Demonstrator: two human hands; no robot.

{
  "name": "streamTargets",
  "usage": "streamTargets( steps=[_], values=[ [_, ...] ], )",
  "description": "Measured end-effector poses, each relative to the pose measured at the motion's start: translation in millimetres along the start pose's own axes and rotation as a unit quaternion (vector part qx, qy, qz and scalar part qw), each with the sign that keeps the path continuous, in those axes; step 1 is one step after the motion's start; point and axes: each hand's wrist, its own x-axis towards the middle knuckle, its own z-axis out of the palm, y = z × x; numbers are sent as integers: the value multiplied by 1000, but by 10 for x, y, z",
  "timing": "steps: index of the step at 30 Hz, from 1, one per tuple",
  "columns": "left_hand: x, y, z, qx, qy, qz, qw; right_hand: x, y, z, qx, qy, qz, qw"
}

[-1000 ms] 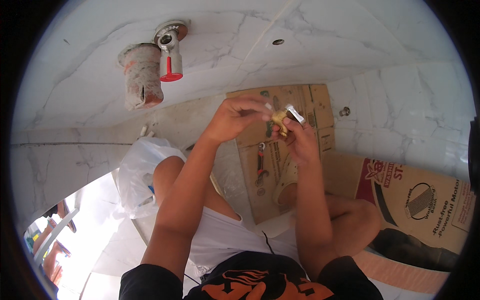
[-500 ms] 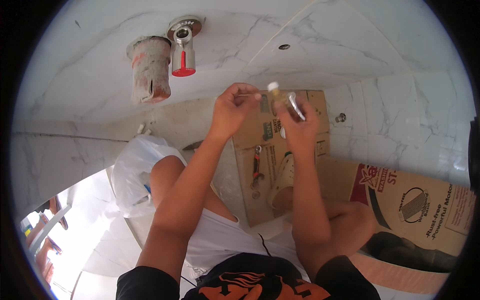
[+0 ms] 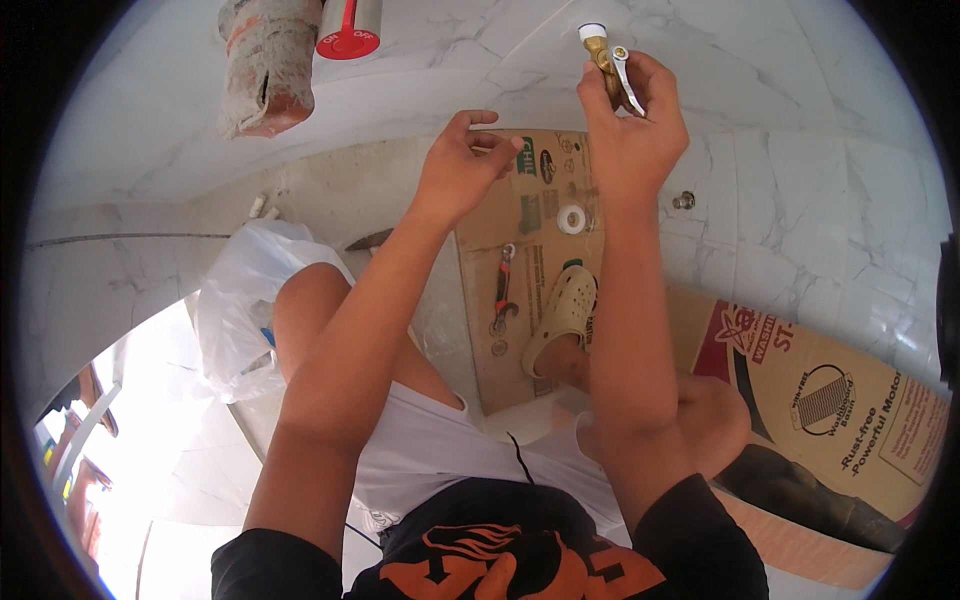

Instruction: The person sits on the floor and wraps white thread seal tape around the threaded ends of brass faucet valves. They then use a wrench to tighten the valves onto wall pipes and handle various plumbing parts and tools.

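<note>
My right hand [image 3: 640, 125] grips a brass faucet [image 3: 607, 70] with a silver lever handle. White thread tape wraps its upper end, which points at the marbled wall, close to where the wall hole was visible earlier. Whether that end touches the wall, I cannot tell. To the left, my left hand [image 3: 465, 165] hovers in front of the cardboard with its fingers bent and apart, holding nothing visible. A white tape roll [image 3: 571, 219] lies on the flat cardboard sheet [image 3: 480, 370] below the hands. Beside it is an adjustable wrench [image 3: 504, 290] with a red and black handle.
A rough, cement-covered pipe [image 3: 265, 75] and a red-handled angle valve [image 3: 349, 30] jut from the wall at upper left. A white plastic bag [image 3: 240, 310] and a dark pointed tool [image 3: 370, 240] lie left. A printed carton [image 3: 840, 410] stands right. A small metal fitting [image 3: 684, 200] shows on the wall.
My right hand has carried the faucet up toward the wall, away from my left hand. The view has tilted downward. The tape roll now shows fully.
</note>
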Motion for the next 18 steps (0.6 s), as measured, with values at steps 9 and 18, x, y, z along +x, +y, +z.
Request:
streamTargets(
  steps=[9,18],
  values=[
    [36,-52,-6,16,-11,-10,1000,25,0,51,-75,16,-86,993],
    [6,-38,-4,4,-13,-22,1000,39,-79,92,217,29,203,954]
  ],
)
